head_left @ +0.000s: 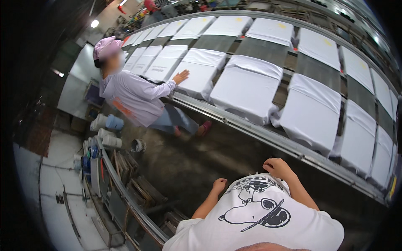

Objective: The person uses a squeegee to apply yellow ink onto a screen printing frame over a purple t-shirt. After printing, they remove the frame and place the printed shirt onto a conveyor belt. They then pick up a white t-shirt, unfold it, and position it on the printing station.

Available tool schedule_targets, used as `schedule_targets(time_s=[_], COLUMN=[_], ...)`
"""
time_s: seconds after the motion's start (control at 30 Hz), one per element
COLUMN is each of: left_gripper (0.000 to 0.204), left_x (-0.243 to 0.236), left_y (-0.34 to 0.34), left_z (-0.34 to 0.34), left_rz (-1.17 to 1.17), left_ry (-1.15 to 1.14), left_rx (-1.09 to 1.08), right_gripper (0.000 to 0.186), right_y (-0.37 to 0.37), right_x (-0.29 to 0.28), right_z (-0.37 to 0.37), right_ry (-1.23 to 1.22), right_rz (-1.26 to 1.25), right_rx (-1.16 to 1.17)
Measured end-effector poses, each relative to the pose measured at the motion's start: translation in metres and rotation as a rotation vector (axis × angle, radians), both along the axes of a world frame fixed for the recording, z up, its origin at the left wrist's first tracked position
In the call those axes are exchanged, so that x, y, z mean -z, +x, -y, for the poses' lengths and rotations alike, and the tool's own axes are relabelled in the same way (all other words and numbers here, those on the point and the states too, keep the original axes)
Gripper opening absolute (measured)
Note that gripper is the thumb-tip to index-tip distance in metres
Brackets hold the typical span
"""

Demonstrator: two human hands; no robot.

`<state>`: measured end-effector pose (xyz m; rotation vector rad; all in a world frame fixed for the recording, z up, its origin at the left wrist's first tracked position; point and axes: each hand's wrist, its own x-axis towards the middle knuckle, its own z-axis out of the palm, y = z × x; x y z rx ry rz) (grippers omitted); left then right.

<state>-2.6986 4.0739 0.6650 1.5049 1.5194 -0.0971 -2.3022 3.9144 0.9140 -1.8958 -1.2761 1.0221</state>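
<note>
My left hand [220, 184] hangs beside my waist, its fingers curled in and no object showing in it. My right hand [277, 167] is raised in front of my body, fingers bent loosely, with nothing visible between them. It is close to the metal rail [268, 136] of the long printing table but apart from it. White T-shirts lie stretched over flat boards along that table; the nearest one [312, 111] is ahead of my right hand, and another shirt [247, 85] lies to its left. Neither hand touches a shirt.
A co-worker [138, 94] in a pale hooded top stands at the left, one hand [181, 77] over a printed shirt. Buckets [114, 122] stand on the floor behind. A metal rack [125, 196] with wooden frames [144, 190] runs along my left side.
</note>
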Motion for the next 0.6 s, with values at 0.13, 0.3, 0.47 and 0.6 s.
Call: schedule_targets(time_s=[0.13,0.3,0.47,0.6], left_gripper=[0.025,0.021,0.018,0.019], left_x=[-0.043,-0.088,-0.159,-0.173], left_y=[0.018,0.066,0.167,0.251], left_z=[-0.029,-0.066,-0.160,-0.245], left_rz=[-0.072,0.264,0.443,0.588], left_ry=[0.080,0.119,0.217,0.244], left_rx=[-0.103,-0.379,-0.261,-0.159], right_gripper=[0.021,0.019,0.019,0.026], right_y=[0.056,0.113,0.157,0.182], right_x=[0.002,-0.002,0.039,0.083], right_z=[-0.031,-0.064,-0.104,-0.144], right_ry=[0.091,0.200,0.220,0.198], right_rz=[-0.015,-0.167,-0.266,-0.246], right_rx=[0.043,0.179,0.417,0.526])
